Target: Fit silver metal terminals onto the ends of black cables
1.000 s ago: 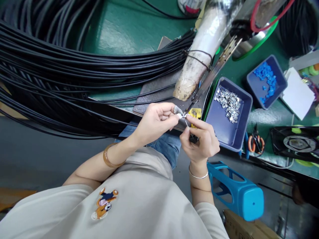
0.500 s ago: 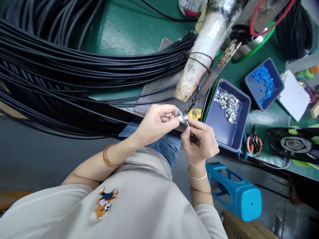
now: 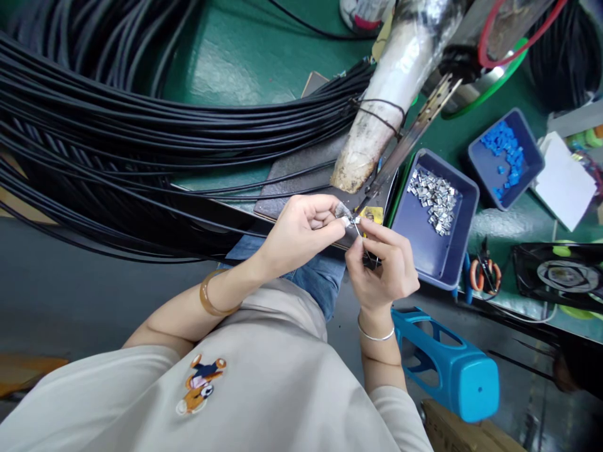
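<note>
My left hand [image 3: 301, 233] is closed in a pinch on a small silver metal clip [image 3: 347, 220] at the front edge of the green bench. My right hand [image 3: 384, 263] is closed too, its fingertips pinching a thin wire or cable end [image 3: 360, 235] that meets the clip. Both hands touch at the fingertips, just in front of a dark mat [image 3: 301, 172]. A blue tray [image 3: 459, 226] with several silver clips [image 3: 434, 198] lies right of my hands. A big bundle of black cables [image 3: 141, 144] sweeps across the bench from the left.
A foil-wrapped machine arm [image 3: 386, 94] with a metal strip [image 3: 409, 135] hangs over the mat. A second blue tray [image 3: 530, 157] holds blue pieces. Orange-handled cutters [image 3: 485, 276], a fan [image 3: 560, 273] and white paper [image 3: 565, 185] lie right. A blue plastic stool [image 3: 447, 358] stands below.
The hands stay pinched together at the same place; the right fingertips have shifted up slightly toward the clip. The view has drifted a little.
</note>
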`<state>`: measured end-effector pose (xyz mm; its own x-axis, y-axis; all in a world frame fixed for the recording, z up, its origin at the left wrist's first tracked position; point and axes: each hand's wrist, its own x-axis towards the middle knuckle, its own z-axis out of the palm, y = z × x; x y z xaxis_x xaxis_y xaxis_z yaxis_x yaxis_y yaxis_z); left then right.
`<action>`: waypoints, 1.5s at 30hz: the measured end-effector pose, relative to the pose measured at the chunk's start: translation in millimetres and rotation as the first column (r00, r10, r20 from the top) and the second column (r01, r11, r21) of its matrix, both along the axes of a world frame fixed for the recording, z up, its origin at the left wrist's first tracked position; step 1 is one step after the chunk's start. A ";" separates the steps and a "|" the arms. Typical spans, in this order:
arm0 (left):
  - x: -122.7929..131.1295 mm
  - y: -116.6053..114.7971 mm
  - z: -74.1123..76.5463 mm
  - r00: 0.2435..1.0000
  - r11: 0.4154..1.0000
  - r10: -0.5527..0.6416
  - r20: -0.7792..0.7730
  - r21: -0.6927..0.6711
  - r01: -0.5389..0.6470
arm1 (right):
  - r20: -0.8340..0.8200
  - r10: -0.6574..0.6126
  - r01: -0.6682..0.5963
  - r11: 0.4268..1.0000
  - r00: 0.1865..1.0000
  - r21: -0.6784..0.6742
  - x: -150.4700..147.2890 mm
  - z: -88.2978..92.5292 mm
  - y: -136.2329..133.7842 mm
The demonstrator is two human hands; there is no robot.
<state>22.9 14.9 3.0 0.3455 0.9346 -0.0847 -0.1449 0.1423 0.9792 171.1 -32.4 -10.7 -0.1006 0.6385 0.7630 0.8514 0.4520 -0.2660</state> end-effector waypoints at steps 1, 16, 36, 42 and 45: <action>0.0 0.0 -0.2 1.000 1.000 0.005 -0.003 -0.001 -0.005 | 0.005 -0.002 0.002 1.000 1.000 -0.001 0.0 0.1 0.2; -1.6 -0.8 5.5 1.000 1.000 0.007 0.026 0.003 -0.007 | 0.021 0.011 -0.012 1.000 1.000 0.007 -1.7 4.4 -0.3; -1.9 -6.3 -5.9 0.987 0.980 0.078 -0.140 0.190 -0.050 | -0.047 0.041 -0.042 0.999 0.998 -0.027 0.9 -0.3 -3.3; -1.6 -9.9 -9.3 0.981 0.955 0.108 -0.164 0.290 -0.056 | -0.088 0.048 -0.051 0.998 0.995 -0.031 1.2 -2.4 -3.0; -2.4 -10.0 -9.3 0.979 0.954 0.110 -0.174 0.296 -0.054 | -0.095 0.051 -0.053 0.998 0.994 -0.025 1.1 -2.7 -3.1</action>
<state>20.5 4.8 -6.3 0.2708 0.9528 0.1371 0.0445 -0.1547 0.9870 172.2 -35.5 -13.5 -0.0624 0.6549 0.7531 0.7973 0.4866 -0.3570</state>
